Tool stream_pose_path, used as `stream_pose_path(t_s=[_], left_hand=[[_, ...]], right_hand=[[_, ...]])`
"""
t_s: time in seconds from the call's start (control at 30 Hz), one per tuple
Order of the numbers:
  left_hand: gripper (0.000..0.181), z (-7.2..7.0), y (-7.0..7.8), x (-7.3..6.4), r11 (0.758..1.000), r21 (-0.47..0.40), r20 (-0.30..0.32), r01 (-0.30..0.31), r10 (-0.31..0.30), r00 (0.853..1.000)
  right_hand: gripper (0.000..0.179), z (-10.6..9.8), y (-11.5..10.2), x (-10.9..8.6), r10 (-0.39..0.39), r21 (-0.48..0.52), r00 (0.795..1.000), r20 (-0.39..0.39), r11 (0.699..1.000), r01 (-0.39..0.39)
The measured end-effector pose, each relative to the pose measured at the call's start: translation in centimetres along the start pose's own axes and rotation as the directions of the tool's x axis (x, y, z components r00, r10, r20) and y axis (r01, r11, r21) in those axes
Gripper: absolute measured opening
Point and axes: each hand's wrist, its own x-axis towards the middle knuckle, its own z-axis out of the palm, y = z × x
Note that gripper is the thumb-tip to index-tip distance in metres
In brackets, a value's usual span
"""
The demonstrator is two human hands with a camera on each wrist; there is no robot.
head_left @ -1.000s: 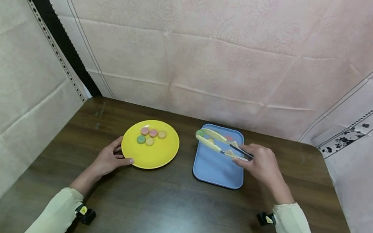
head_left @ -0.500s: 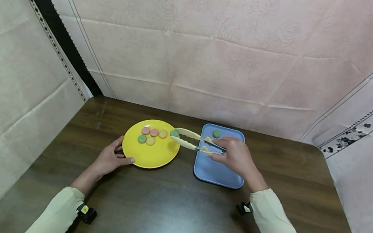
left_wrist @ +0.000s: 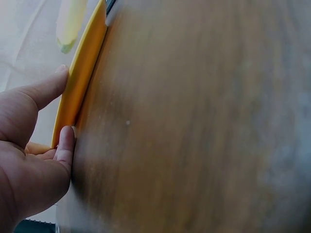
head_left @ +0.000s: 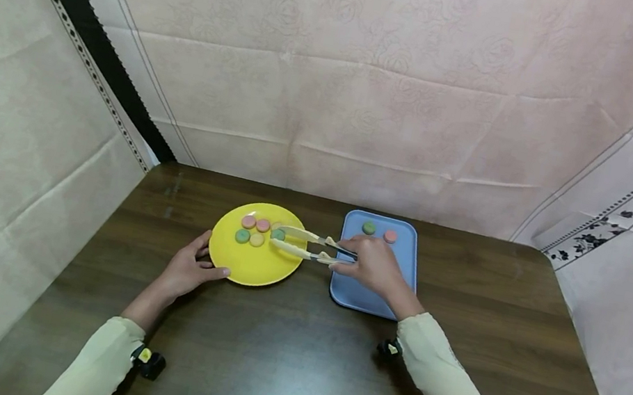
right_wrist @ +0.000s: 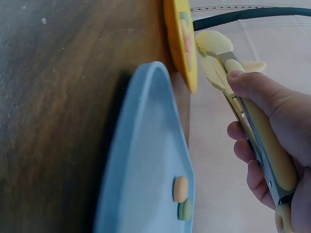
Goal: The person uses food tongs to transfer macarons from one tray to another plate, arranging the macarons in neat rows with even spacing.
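A yellow plate [head_left: 253, 270] holds several small round macaron-like discs in pink, green and cream. My left hand [head_left: 185, 273] grips its near-left rim, thumb on top; in the left wrist view, fingers tuck under the plate [left_wrist: 80, 92]. My right hand [head_left: 374, 268] holds pale-yellow tongs [head_left: 295, 249] by their handles, reaching leftward over the plate's right side. Between the tong tips is a green disc [head_left: 278, 234], close over the plate and overlapping a cream disc behind it. In the right wrist view, thumb and fingers wrap round the tongs [right_wrist: 272, 155].
A blue tray [head_left: 356, 296] lies right of the plate, partly under my right hand. On its far end sit a green disc [head_left: 369, 227] and a pink disc [head_left: 390, 237]. Behind the brown wooden table [head_left: 249, 362] hangs a pale patterned cloth [head_left: 368, 122].
My right hand has carried the tongs and green disc left from the tray to over the plate. The tray's remaining discs came into fuller view. My left hand stays on the rim.
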Motion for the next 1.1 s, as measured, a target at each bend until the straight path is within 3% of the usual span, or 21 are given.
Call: stream_pose_path(t_s=[0.33, 0.57, 0.9, 1.1], left_hand=[[0.109, 0.1, 0.0, -0.1, 1.000, 0.004, 0.003, -0.004, 0.003, 1.000], [0.109, 0.2, 0.1, -0.1, 1.000, 0.017, -0.003, 0.003, -0.003, 1.000], [0.109, 0.1, 0.0, 0.0, 1.000, 0.020, -0.011, 0.004, -0.003, 1.000], [0.110, 0.0, 0.0, 0.0, 1.000, 0.027, -0.010, 0.004, -0.004, 1.000]], right_hand=[[0.046, 1.4, -0.1, 0.5, -0.020, -0.060, 1.000, 0.007, 0.998, 0.021], [0.047, 1.2, -0.2, 0.3, -0.008, -0.056, 1.000, 0.013, 0.998, 0.008], [0.048, -2.6, 0.9, -1.3, -0.029, -0.026, 0.998, -0.060, 0.999, 0.027], [0.056, -5.6, 2.2, -3.4, 0.055, -0.019, 0.991, -0.119, 0.998, -0.058]])
